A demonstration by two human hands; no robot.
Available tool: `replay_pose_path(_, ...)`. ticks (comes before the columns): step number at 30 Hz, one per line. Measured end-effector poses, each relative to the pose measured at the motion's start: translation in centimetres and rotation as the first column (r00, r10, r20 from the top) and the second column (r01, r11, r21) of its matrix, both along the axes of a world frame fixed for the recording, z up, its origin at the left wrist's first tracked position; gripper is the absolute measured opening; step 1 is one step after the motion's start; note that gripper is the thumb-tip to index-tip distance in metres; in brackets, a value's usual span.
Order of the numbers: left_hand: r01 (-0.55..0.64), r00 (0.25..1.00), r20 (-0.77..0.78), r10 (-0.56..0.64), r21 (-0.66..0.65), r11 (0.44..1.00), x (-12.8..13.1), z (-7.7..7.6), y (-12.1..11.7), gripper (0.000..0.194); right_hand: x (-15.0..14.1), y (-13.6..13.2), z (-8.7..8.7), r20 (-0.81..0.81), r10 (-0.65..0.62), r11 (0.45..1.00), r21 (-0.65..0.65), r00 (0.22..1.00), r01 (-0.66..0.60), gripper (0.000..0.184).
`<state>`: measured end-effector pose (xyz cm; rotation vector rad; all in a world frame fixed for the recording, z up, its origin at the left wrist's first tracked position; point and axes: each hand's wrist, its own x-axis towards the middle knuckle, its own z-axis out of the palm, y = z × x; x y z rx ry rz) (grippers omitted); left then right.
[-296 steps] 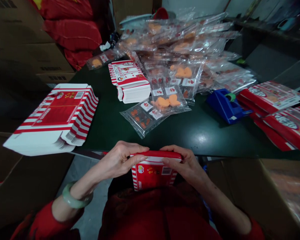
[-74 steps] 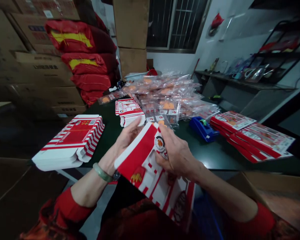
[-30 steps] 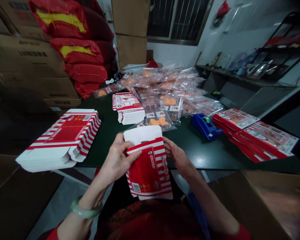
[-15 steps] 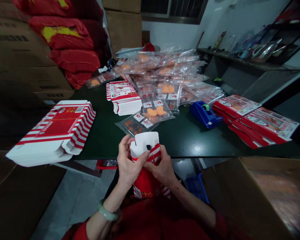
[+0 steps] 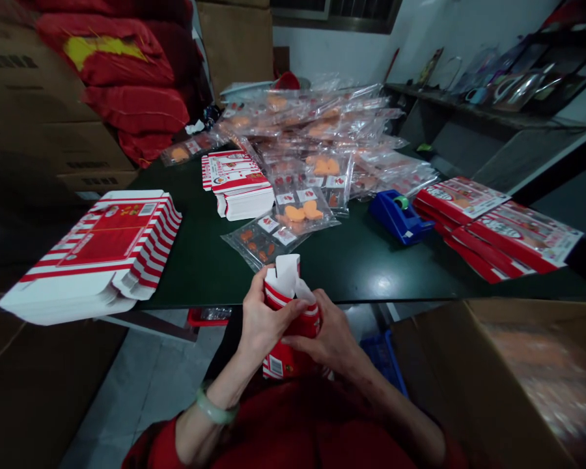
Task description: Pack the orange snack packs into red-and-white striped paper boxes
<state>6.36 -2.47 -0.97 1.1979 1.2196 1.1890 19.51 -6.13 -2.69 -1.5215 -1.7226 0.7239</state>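
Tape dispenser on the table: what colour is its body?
The tape dispenser is blue, best seen in the head view.

Background, as I am viewing it: plump red sacks [image 5: 127, 107] are lying stacked beside brown cardboard cartons [image 5: 24, 98]; a dark-paned window [image 5: 349, 9] is interrupting the white wall [image 5: 329, 55]; a shiny metal kettle [image 5: 534, 90] is standing on a long grey counter [image 5: 491, 116].

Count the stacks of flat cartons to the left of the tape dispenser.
2. The larger stack lies at the near left of the table; the smaller stack lies farther back, beside the clear packets. Any stack under the packets would be hidden.
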Motion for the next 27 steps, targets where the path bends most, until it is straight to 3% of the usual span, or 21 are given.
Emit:
replay_pose_path(4,-0.092,0.995,-0.022,0.093,0.053,0.994,-0.3,-1.5,-1.0,0.072,-0.7,-0.6,-0.9,-0.293,-0.105,0.994,-0.009,0.950,0.107,0.021)
replay_pose_path(8,-0.244,0.957,-0.109,0.268,0.195,0.950,-0.3,-2.5,-1.6,0.066,-0.4,-0.5,-1.6,-0.482,-0.265,0.959,-0.047,0.835,0.278,0.029)
replay_pose_path(11,-0.264,0.928,-0.159,0.338,0.362,0.894,-0.1,-2.7,-1.5,0.058,0.1,-0.3,-2.2,-0.480,-0.342,0.916,0.022,0.808,0.401,0.029)
replay_pose_path(16,-0.139,0.930,-0.252,0.268,0.434,0.890,0.4,-3.0,-1.3,0.053,0.1,-0.6,-3.1,-0.334,-0.175,0.925,0.267,0.926,0.271,0.043)
replay_pose_path(18,-0.117,0.930,-0.263,0.256,0.449,0.886,0.4,-3.1,-1.4,0.054,0.0,-0.8,-3.2,-0.302,-0.137,0.918,0.320,0.943,0.236,0.039)
replay_pose_path(23,-0.062,0.916,-0.313,0.251,0.508,0.859,0.0,-2.9,-1.8,0.052,0.2,-1.0,-3.1,-0.301,-0.120,0.922,0.318,0.946,0.219,0.025)
replay_pose_path(27,-0.088,0.873,-0.347,0.342,0.578,0.811,0.3,-3.0,-2.2,0.034,-0.1,-0.9,-3.1,-0.329,-0.123,0.936,0.276,0.936,0.219,0.021)
